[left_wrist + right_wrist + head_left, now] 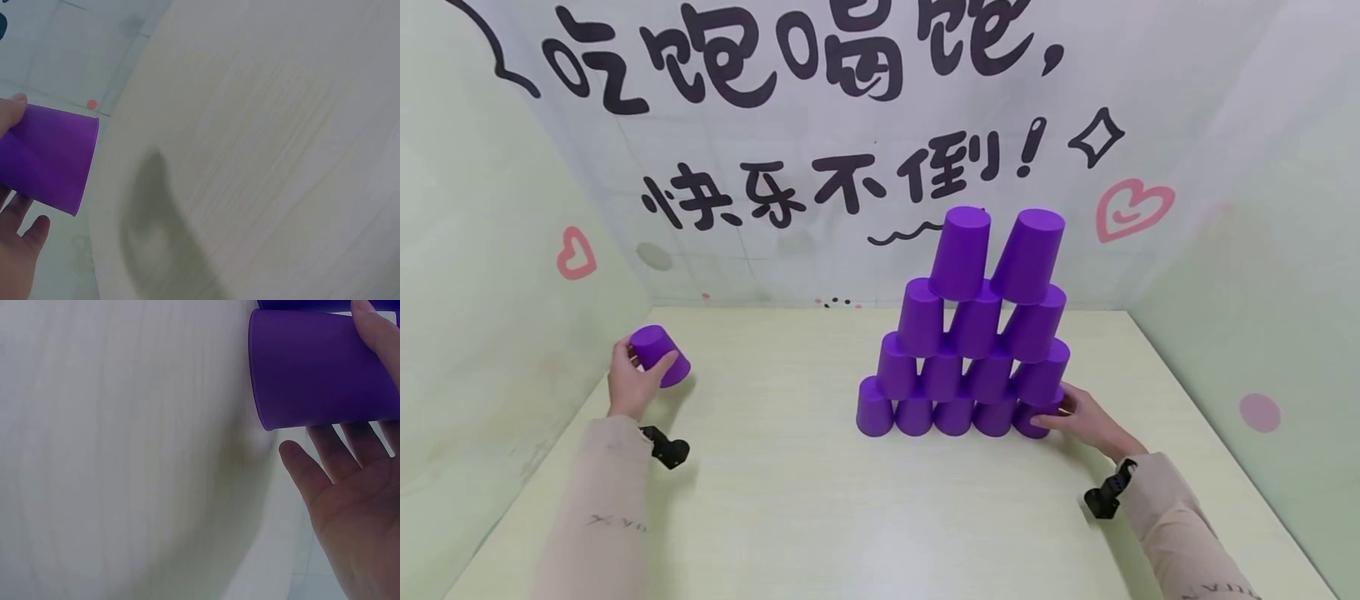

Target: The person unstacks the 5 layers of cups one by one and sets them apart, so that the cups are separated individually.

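Purple cups stand upside down in a stepped stack on the table, with two cups on top and wider rows of several below. At the stack's lower right, my right hand grips the end cup of the bottom row. Its thumb lies on the near side and its fingers reach around the far side, partly hidden. Over on the left, my left hand holds a single purple cup, bottom end up and slightly tilted, between thumb and fingers. That cup appears above the table surface, over a shadow.
The pale wooden table is bordered by light green panels left and right. Behind it hangs a white backdrop with black lettering and pink hearts. Black wrist mounts sit by both sleeves.
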The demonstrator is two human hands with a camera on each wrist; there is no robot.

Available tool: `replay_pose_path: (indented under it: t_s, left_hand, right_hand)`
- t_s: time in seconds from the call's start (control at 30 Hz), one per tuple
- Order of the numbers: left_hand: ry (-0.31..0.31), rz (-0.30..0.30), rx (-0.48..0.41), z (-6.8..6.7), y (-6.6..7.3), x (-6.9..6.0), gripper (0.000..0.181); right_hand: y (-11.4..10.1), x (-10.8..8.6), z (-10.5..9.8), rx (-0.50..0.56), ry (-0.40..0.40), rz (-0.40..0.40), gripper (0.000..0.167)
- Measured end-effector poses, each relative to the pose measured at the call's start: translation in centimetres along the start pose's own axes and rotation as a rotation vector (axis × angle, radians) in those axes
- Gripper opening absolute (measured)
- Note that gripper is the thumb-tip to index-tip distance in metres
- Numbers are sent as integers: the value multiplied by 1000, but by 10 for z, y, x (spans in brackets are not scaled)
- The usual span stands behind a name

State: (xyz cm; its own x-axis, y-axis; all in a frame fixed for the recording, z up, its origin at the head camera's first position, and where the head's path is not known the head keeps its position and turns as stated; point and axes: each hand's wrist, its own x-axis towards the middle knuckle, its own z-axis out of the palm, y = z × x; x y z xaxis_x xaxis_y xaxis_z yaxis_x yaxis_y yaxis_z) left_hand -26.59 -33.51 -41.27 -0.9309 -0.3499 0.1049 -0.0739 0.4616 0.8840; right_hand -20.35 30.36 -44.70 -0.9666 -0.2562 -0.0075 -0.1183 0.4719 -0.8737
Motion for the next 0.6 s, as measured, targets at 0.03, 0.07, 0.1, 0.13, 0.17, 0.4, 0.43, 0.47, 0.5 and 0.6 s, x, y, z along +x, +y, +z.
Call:
replay_pose_path:
  t_s: [0.03, 0.07, 0.1, 0.13, 0.17, 0.4, 0.43, 0.47, 0.5, 0.6]
  left_hand:
    - [-8, 4, -2, 2, -1, 1, 77]
    - [-18, 7, -4, 4, -2, 1, 77]
    - [-25, 10, -7, 6, -2, 2, 77]
    - [-33, 11, -8, 8, -2, 2, 77]
    - [-42, 12, -7, 9, -2, 2, 76]
    - [-66, -39, 6, 12, -12, 0, 78]
    - [-68, -46, 5, 13, -14, 1, 79]
    - [-71, -53, 6, 14, -17, 1, 80]
    - [-74, -57, 8, 15, -20, 1, 80]
    - [-83, -53, 16, 17, -27, 0, 78]
  right_hand:
    - [0, 0, 0, 2, 5, 0, 59]
    - [-1, -1, 0, 3, 5, -3, 59]
    - [-1, -1, 0, 6, 8, -5, 59]
    - [-1, -1, -1, 11, 5, -11, 59]
    - [-1, -1, -1, 15, 5, -16, 59]
    - [-2, 1, 1, 27, -9, -17, 60]
    - [-2, 0, 1, 28, -10, -15, 60]
    - [-2, 0, 1, 29, -10, -12, 59]
    - [-2, 0, 1, 31, -10, -10, 59]
    - [-3, 0, 1, 37, -11, -5, 59]
